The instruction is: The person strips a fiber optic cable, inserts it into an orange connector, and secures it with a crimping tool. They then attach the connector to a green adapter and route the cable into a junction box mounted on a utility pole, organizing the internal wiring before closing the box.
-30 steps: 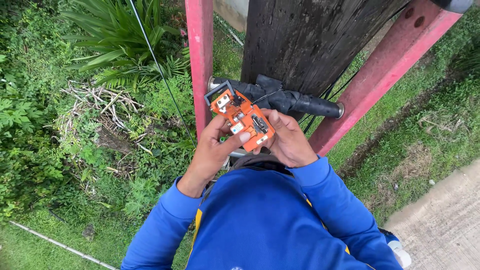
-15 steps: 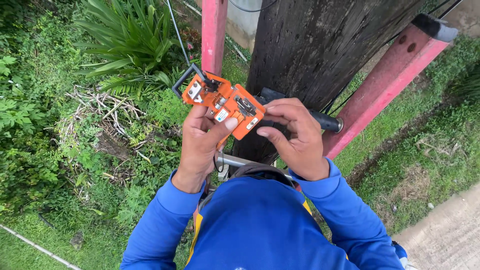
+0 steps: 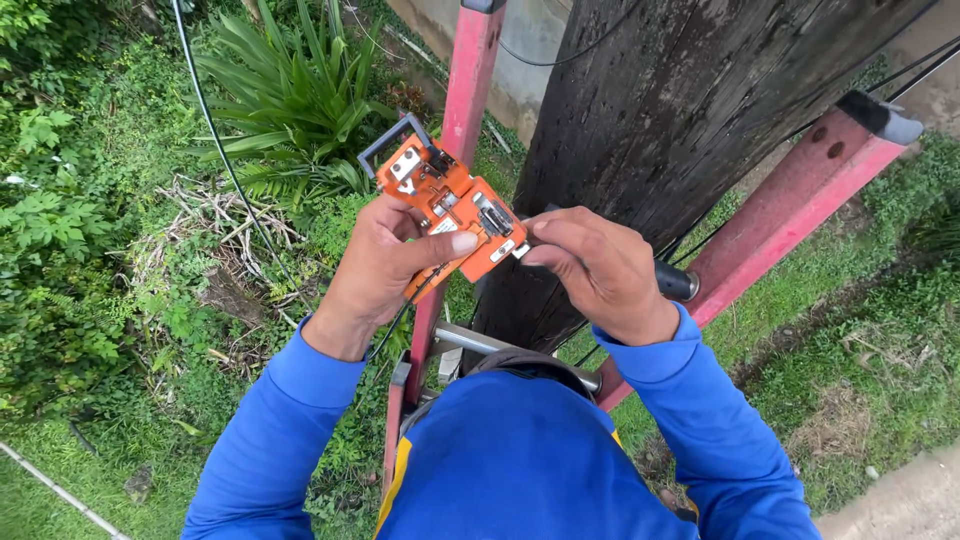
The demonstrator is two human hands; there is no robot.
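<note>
An orange hand tool (image 3: 447, 206) with metal parts and a grey loop at its far end is held up in front of me. My left hand (image 3: 378, 268) grips it from below, thumb lying across its top. My right hand (image 3: 597, 270) pinches the tool's near end with the fingertips and also has a black handle (image 3: 676, 283) sticking out behind it. A thin black cable (image 3: 398, 322) runs down from under the tool. Both arms wear blue sleeves.
I stand high on a red ladder (image 3: 462, 110) leaning against a dark wooden pole (image 3: 660, 130). A metal rung (image 3: 470, 341) lies just below my hands. Far below are grass, leafy plants (image 3: 290, 90), a hanging black wire (image 3: 215, 130) and a concrete strip (image 3: 900, 500).
The tool and both hands have risen and shifted left in view. My right hand has moved from the side of the tool to pinching its near end.
</note>
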